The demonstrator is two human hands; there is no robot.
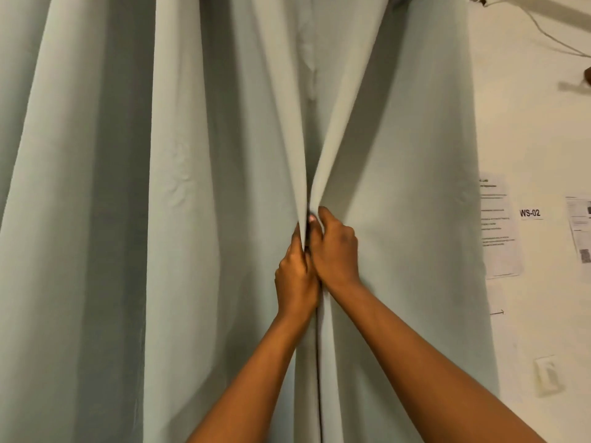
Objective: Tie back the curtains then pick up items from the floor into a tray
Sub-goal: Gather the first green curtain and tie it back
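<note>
Pale green curtains fill the view as we take hold of them where the two panels meet, a cream wall with taped notices at 3 o'clock.

Our left hand (295, 276) pinches the inner edge of the left curtain panel (134, 219), fingers curled into the fold; our right hand (335, 251), touching it, grips the edge of the right curtain panel (399, 203), cloth bunched under the knuckles. Both panels hang closed, the dark seam running down toward 6 o'clock. No tie-back, tray or floor shows. To part them well, we judge each hand should gather more folds before drawing outward, pulling level rather than downward to spare the rail. A "WS-02" label (530, 213) sits between the printed sheets (499, 225).
</note>
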